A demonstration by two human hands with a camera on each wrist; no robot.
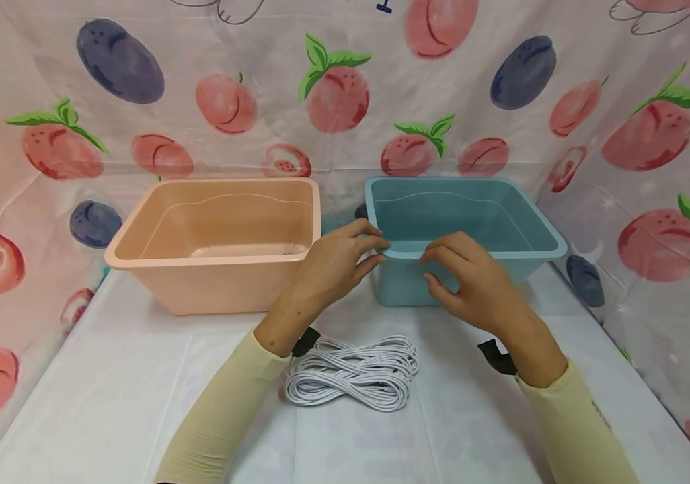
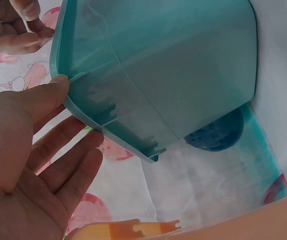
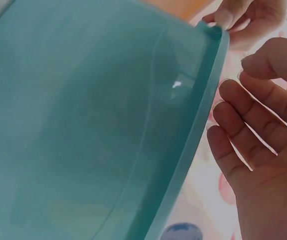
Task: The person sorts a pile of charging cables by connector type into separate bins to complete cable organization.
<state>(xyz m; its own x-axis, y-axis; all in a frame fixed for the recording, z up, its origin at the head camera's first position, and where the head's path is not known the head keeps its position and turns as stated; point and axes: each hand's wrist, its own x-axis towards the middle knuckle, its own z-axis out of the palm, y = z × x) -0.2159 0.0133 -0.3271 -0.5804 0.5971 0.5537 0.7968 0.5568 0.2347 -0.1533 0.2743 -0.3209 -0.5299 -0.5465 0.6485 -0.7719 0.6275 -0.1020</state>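
Note:
A teal plastic bin [image 1: 466, 279] stands on the right of the table. At its near left corner my left hand [image 1: 341, 259] pinches the rim; in the left wrist view the thumb [image 2: 46, 97] lies against one side of the corner and the fingers along the other. My right hand [image 1: 475, 282] hovers by the middle of the front rim, fingers loosely bent and apart, holding nothing. The right wrist view has its fingertips just outside the rim [image 3: 196, 127]. In front of the bins lies a bundle of white cord [image 1: 354, 373], looped in a figure eight, partly under my left wrist.
A peach-coloured plastic bin [image 1: 218, 286] stands to the left, close beside my left hand. White cloth covers the table [image 1: 109, 403]. Behind and at both sides hangs a fruit-printed curtain [image 1: 284, 87]. Dark straps [image 1: 497, 356] show at both wrists.

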